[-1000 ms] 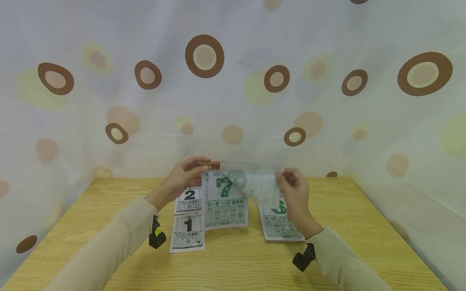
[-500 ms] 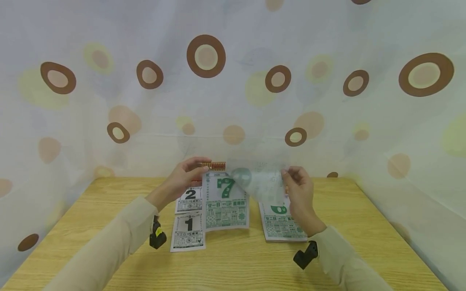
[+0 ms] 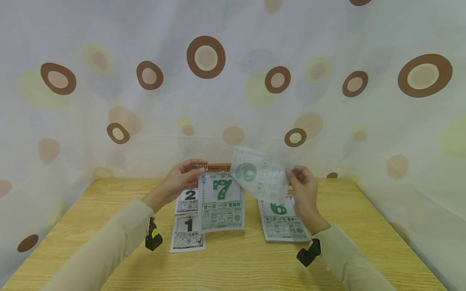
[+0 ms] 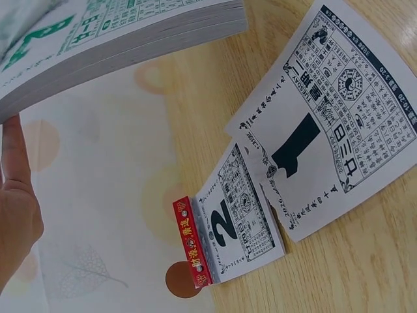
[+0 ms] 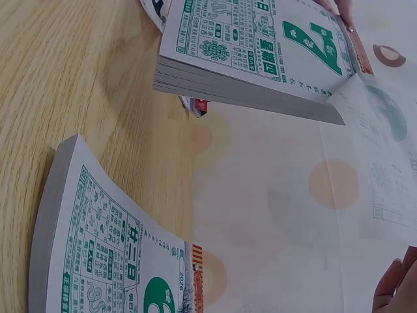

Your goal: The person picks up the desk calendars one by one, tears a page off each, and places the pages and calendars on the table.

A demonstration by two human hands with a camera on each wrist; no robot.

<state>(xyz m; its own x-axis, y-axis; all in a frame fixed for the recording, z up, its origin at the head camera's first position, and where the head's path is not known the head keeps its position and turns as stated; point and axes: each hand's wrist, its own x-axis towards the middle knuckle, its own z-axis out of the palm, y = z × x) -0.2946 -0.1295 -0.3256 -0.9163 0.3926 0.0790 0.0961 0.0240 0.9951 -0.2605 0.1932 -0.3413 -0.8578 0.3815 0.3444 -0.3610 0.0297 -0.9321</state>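
Note:
My left hand (image 3: 174, 180) grips a thick tear-off calendar (image 3: 222, 214) by its red-and-gold header strip and holds it above the table. A green 7 is on its top page. My right hand (image 3: 305, 196) pinches a thin calendar sheet (image 3: 260, 174) by one edge; its print shows through from the back. One side of the sheet lies against the calendar's upper right corner; I cannot tell if it is still attached. Below my right hand, a second thick calendar (image 3: 285, 230) with a green 6 lies on the table.
At the left, a small calendar (image 4: 234, 222) with a red header and a black 2 lies on the wooden table (image 3: 233, 266). A loose sheet (image 4: 339, 124) with a black 1 and a ragged torn edge overlaps it. A patterned curtain (image 3: 233, 101) stands behind.
The sheet in my right hand has swung up and away to the right, baring more of the 7 page and header. The held calendar has shifted slightly left.

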